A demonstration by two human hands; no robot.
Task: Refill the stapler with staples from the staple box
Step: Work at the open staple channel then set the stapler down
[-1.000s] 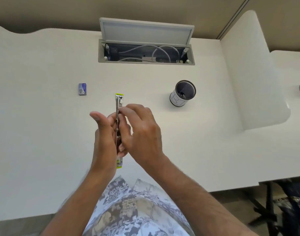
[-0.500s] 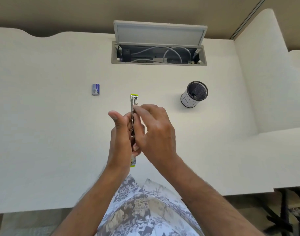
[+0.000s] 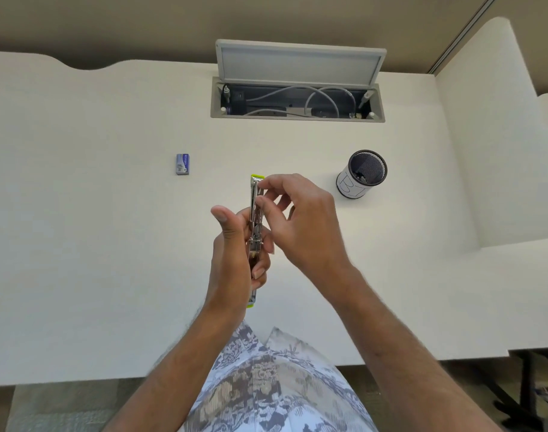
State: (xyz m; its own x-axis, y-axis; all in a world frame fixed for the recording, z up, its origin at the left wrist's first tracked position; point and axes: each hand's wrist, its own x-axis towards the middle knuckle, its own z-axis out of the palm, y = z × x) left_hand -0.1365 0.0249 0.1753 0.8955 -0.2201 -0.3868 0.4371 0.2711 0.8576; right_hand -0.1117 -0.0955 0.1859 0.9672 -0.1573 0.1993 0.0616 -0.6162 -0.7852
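**Head view: stapler held open above the desk**

Head camera showed you holding the stapler (image 3: 254,213) in the air above the white desk (image 3: 95,229), opened out long, with a yellow-green tip at each end. Your left hand (image 3: 232,260) gripped its middle part, fingers curled around the metal and the thumb raised. Your right hand (image 3: 297,213) pinched the far half of the stapler with its fingertips (image 3: 262,183); whether a strip of staples was between them was too small to tell. The staple box (image 3: 182,164), small and blue, lay on the desk, far-left of your hands and well apart from them. A mesh pen cup (image 3: 361,174) stood to the right.
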